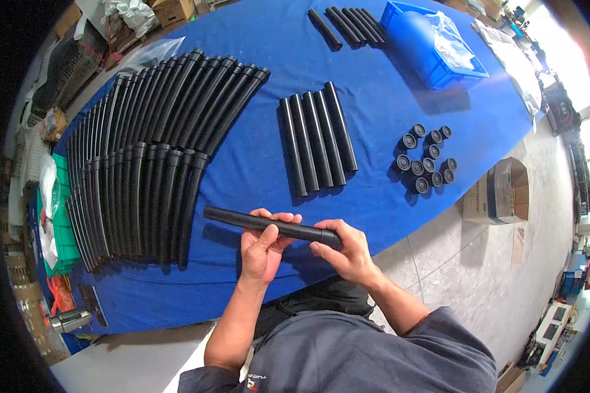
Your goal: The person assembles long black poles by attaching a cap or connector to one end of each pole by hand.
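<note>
A black tube [288,229] lies across both my hands above the near edge of the blue-covered table. My left hand [263,247] is closed around its middle, thumb on top and fingertips showing behind it. At its right end sits a black end cap [333,238], with my right hand [351,252] closed around that end. Farther back are several uncapped-looking black tubes [316,139] side by side. To their right stands a loose cluster of round black caps [429,157]. On the left, many capped black tubes [137,196] lie in two rows.
More black tubes [347,27] lie at the far edge, beside a blue plastic crate [462,78] holding plastic bags. A green crate [60,223] is at the table's left side. An open cardboard box [498,193] stands on the floor to the right.
</note>
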Action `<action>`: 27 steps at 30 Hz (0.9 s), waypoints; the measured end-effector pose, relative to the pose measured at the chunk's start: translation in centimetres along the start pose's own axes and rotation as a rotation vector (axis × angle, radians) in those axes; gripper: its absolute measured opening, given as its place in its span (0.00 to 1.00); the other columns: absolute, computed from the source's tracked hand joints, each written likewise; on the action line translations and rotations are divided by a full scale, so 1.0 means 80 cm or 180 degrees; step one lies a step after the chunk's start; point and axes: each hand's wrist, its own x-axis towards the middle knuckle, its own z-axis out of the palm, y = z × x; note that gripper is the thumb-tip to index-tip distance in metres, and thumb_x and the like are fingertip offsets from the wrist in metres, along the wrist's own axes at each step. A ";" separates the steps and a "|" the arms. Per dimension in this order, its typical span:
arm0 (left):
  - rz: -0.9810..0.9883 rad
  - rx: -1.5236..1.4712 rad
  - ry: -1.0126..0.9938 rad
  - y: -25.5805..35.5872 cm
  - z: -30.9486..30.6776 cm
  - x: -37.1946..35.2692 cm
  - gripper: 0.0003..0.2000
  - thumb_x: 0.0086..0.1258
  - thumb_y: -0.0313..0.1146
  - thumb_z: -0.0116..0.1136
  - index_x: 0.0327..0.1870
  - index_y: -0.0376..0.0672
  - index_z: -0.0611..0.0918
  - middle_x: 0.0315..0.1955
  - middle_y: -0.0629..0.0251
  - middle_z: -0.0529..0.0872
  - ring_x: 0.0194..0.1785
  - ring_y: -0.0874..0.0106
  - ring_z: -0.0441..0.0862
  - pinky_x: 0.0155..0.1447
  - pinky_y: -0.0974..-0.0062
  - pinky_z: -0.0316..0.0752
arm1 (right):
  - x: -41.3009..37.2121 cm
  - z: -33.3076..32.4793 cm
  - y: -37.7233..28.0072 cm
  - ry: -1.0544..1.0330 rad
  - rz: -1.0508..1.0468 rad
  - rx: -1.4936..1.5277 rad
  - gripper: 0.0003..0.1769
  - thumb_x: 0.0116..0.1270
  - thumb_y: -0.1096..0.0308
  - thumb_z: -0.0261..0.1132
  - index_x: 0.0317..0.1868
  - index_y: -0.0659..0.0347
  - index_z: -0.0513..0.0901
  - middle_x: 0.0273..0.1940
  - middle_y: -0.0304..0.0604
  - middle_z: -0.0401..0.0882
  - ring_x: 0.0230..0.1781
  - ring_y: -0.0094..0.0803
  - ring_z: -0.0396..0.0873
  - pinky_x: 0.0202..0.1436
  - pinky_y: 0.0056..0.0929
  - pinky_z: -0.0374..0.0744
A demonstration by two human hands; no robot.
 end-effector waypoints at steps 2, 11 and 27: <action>-0.0029 0.0004 0.0006 0.001 0.000 0.001 0.15 0.73 0.26 0.65 0.56 0.45 0.75 0.53 0.47 0.87 0.62 0.48 0.84 0.64 0.49 0.86 | 0.002 -0.001 0.000 0.0075 -0.0384 -0.0247 0.21 0.65 0.66 0.77 0.54 0.65 0.81 0.40 0.50 0.83 0.36 0.40 0.85 0.41 0.35 0.81; -0.0058 0.0056 -0.0094 0.003 -0.001 -0.001 0.14 0.74 0.27 0.66 0.55 0.44 0.75 0.52 0.46 0.87 0.61 0.48 0.85 0.62 0.49 0.86 | 0.001 -0.007 -0.007 -0.0139 0.0149 0.0085 0.21 0.64 0.65 0.78 0.53 0.64 0.83 0.38 0.49 0.83 0.35 0.39 0.84 0.39 0.33 0.80; 0.0013 0.0070 -0.0064 -0.001 -0.001 -0.001 0.15 0.74 0.26 0.65 0.57 0.44 0.75 0.53 0.45 0.87 0.61 0.48 0.85 0.62 0.47 0.86 | -0.002 0.000 -0.005 -0.0070 0.0464 0.0353 0.18 0.65 0.67 0.77 0.52 0.64 0.83 0.35 0.46 0.87 0.34 0.32 0.88 0.37 0.31 0.82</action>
